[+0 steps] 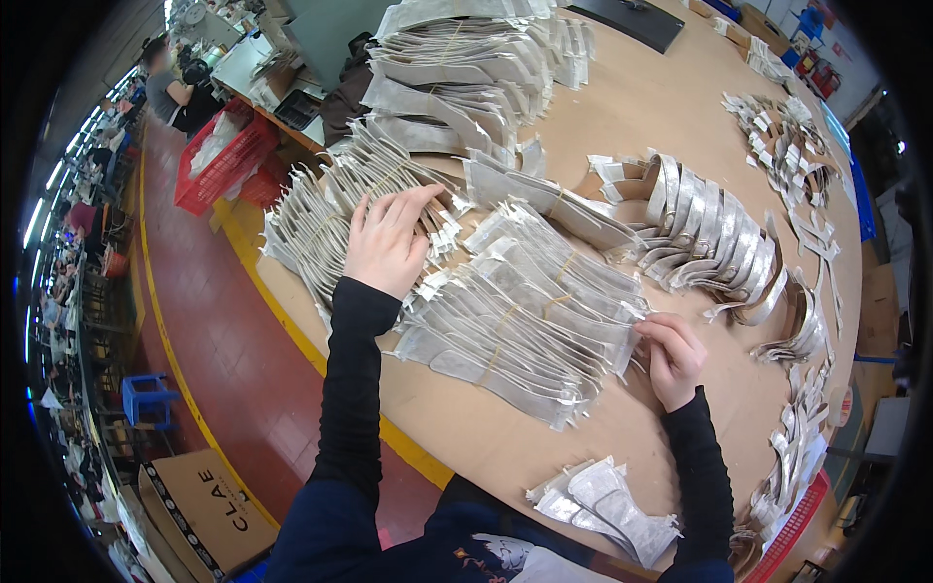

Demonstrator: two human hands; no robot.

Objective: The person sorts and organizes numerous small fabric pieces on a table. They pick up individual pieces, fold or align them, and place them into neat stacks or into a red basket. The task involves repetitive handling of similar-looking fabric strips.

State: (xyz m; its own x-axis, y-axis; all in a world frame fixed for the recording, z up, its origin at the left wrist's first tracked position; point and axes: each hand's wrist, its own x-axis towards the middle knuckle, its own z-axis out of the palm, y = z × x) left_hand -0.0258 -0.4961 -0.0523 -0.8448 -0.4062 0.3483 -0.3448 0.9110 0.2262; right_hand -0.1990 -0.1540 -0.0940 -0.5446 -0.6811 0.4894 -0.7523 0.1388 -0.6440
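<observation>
Left hand [392, 243]: over grey strips [309, 230], palm hidden | right hand [674, 361]: curled at edge of bundle [525, 325] | grip: can't tell, both

Red floor [224, 321], yellow stripe [413, 453]; blue stool [149, 399]; bright strip lights [34, 222].

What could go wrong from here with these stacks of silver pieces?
The right hand touches the edge of the middle stack; a tug might pull its pieces out of line. The small stack lies near the edge of the table and could perhaps get knocked off.
</observation>
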